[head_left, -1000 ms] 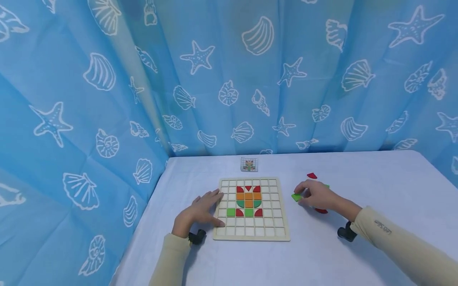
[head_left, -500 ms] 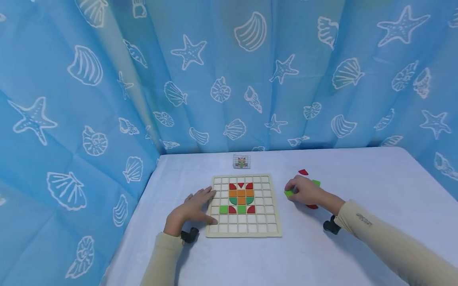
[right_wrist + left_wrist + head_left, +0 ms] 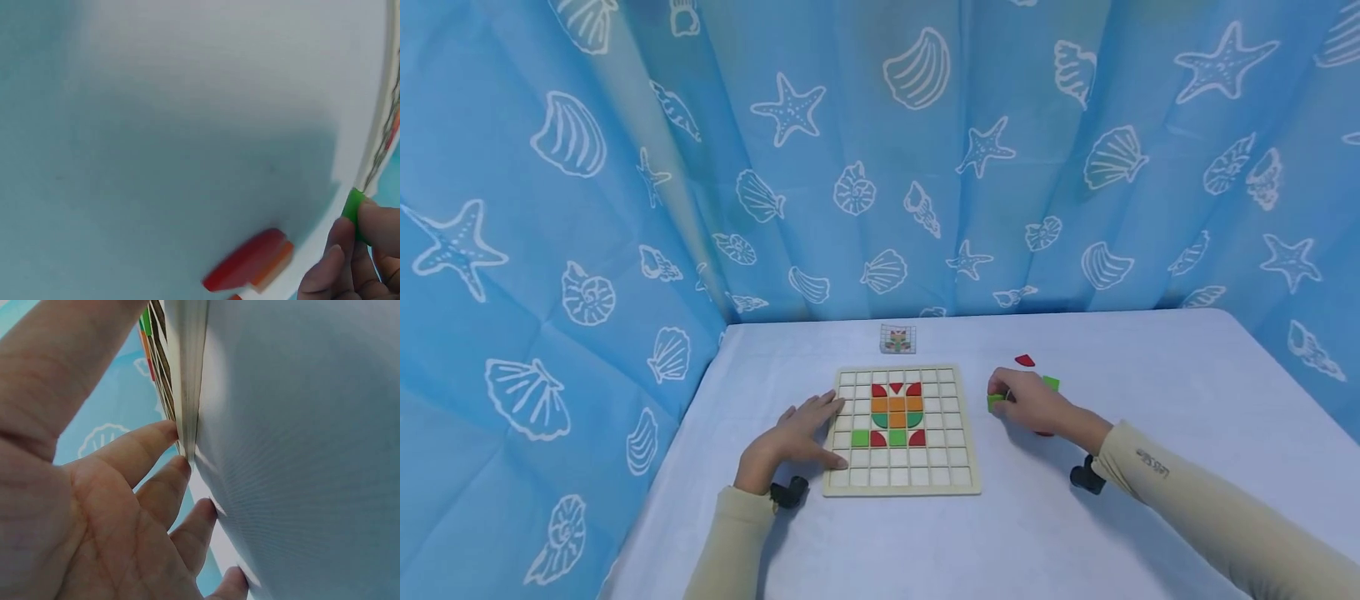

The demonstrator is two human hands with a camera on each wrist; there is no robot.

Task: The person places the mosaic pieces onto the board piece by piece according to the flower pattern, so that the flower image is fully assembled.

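Observation:
My right hand (image 3: 1030,400) pinches a small green tile (image 3: 352,211) between thumb and fingers, just right of the wooden grid board (image 3: 901,492). Spread fingers of my left hand (image 3: 792,440) rest along the board's left edge, with the thumb near its lower left corner. In the left wrist view, fingertips (image 3: 181,464) touch the board's side (image 3: 190,381). Red, orange and green tiles form a tulip-like pattern in the middle cells, with a green square (image 3: 859,438) at the pattern's lower left.
A small pattern card (image 3: 898,340) lies behind the board. Around my right hand are a red quarter-round piece (image 3: 1025,361) and a green piece (image 3: 1051,383). The right wrist view shows a red piece (image 3: 247,261) beside an orange piece (image 3: 273,267). A blue curtain (image 3: 865,125) hangs behind the white-covered table.
The green tile has turned in the right hand's pinch, and that hand stays right of the board. The left hand stays at the board's edge. The head view has shifted slightly right.

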